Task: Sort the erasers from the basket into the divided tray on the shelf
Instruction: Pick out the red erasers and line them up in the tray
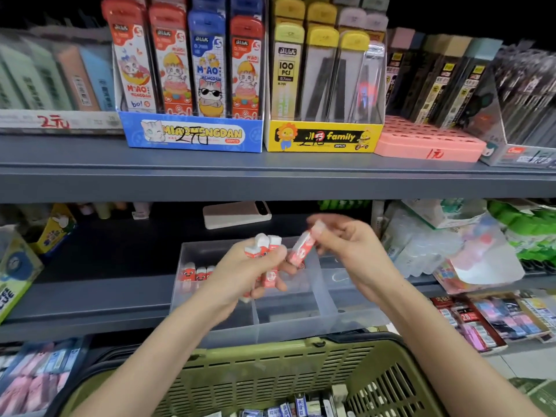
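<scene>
Lower shelf [105,266], left to right: row of erasers [197,273], red and white, standing upright at the left end of the divided tray [288,326], just beside its left wall; the tray is clear plastic and sits at the shelf's front edge.

Your left hand [249,273], above the tray's left half: fingers curled round a bundle of erasers [264,246], several red-and-white pieces whose ends stick up past your thumb and down below your palm.

Single eraser [301,247], red sleeve, tilted, held in the air over the tray's middle, just beside the bundle; whether it touches the bundle you cannot tell from this view.

Your right hand [349,240], above the tray's right half: fingertips pinching the upper end of the single eraser; the hand is blurred.

Below, nearest you: basket [270,371], green with slotted walls, under both forearms; loose erasers [301,409] lie in its bottom, in blue-and-white sleeves.

Behind the tray: flat pale device [236,214], lying at the shelf's back.

Upper shelf, left to right: blue display box [192,134]; yellow display box [322,137]; pink tray [427,141].
</scene>
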Motion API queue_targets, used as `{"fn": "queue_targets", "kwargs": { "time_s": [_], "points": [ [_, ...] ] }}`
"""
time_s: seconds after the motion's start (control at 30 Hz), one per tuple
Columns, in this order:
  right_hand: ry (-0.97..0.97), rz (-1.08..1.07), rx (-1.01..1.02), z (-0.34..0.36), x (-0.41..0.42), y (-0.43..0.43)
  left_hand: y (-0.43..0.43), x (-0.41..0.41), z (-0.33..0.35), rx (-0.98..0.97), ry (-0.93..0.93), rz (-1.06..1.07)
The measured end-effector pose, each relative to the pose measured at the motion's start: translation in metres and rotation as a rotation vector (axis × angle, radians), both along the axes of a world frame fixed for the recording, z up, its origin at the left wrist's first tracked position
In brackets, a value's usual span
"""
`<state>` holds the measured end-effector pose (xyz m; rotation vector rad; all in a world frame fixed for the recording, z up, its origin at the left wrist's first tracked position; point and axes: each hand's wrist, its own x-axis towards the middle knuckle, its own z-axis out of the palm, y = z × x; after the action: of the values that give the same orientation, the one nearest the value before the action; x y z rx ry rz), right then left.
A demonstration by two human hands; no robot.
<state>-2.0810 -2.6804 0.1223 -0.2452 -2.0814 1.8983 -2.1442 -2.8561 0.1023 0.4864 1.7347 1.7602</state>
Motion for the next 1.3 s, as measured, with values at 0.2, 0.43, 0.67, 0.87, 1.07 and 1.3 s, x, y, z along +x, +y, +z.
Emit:
{"fn": "queue_targets", "kwargs": {
  "time_s": [0.2,0.43,0.67,0.87,1.07,1.3],
  "points": [
    [-0.192,-0.098,0.444,-0.019,-0.031,0.019,0.009,-0.028,0.001,-0.003,-0.092,0.276],
    [-0.369,-0.001,1.101,-0.028,-0.049,0.022,0.01,-0.029,-0.006,-0.027,-0.119,0.263],
    [-0.237,0.085,1.822,-0.028,-0.057,0.016,0.015,-0.028,-0.009,0.059,-0.209,0.277],
    [-0.354,-0.044,1.656,-0.032,-0.055,0.009,0.017,-0.026,-0.006,0.021,-0.196,0.285],
    [-0.079,0.145,0.27,-0.025,-0.03,-0.005,0.018,-0.026,-0.005,0.069,-0.31,0.223],
    [0.014,0.017,-0.068,-0.019,-0.024,0.013,0.028,-0.025,-0.001,-0.015,-0.085,0.082]
  ]
}}
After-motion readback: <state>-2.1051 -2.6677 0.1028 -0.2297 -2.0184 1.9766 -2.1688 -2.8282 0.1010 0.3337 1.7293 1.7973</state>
